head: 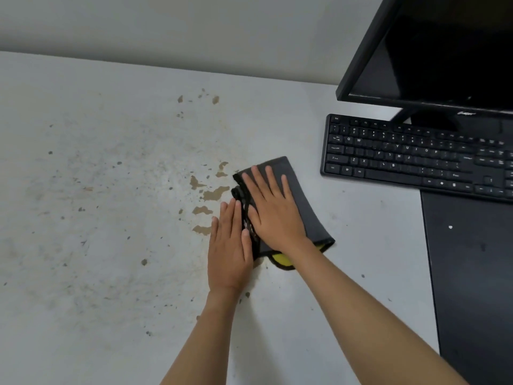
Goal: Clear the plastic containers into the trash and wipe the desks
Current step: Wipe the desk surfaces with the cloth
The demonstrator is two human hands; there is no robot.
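Note:
A folded dark grey cloth [301,198] with a yellow underside lies on the white desk [111,190] near its middle. My right hand [273,207] presses flat on top of the cloth with straight, spread fingers. Flat on the desk, my left hand [229,245] has its fingers straight and its thumb side against the cloth's left edge. The desk surface is stained and chipped, with brown patches [213,194] just left of the cloth. No plastic containers are in view.
A black keyboard [416,157] sits at the right, under a black monitor [444,51]. A black mat [472,273] covers the desk's right front. A pale wall runs behind the desk.

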